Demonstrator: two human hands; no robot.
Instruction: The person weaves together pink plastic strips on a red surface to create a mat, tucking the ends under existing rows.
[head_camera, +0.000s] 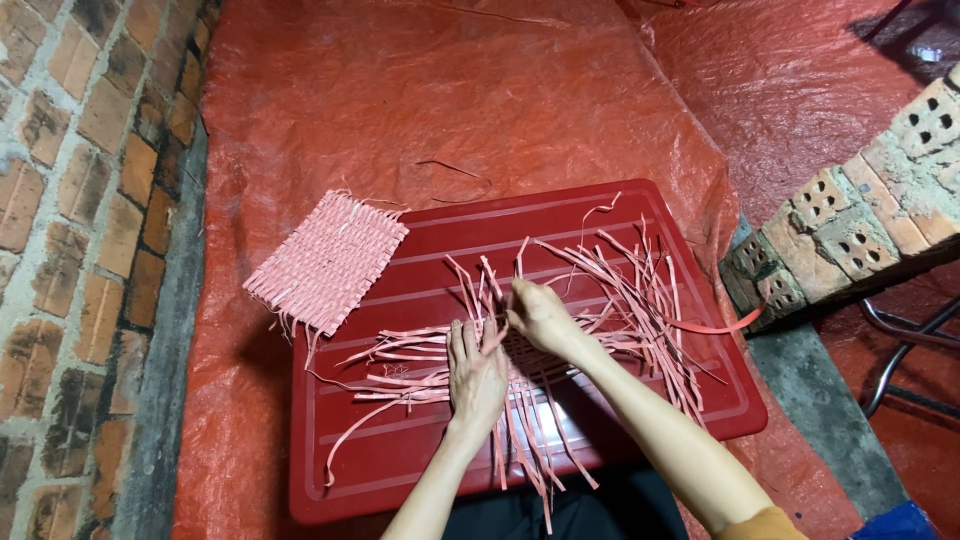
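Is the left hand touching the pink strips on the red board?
Touching. The head view shows the left hand lying flat on the strips.

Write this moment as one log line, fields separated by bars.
left hand: flat on pink strips | right hand: pinching one strip | surface: red board | beside: finished woven mat | floor: red tarp

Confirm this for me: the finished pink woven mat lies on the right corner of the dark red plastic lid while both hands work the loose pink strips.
Not quite. In the head view the finished pink woven mat lies on the left corner of the dark red plastic lid, not the right. The rest holds: the left hand and right hand both work the loose pink strips.
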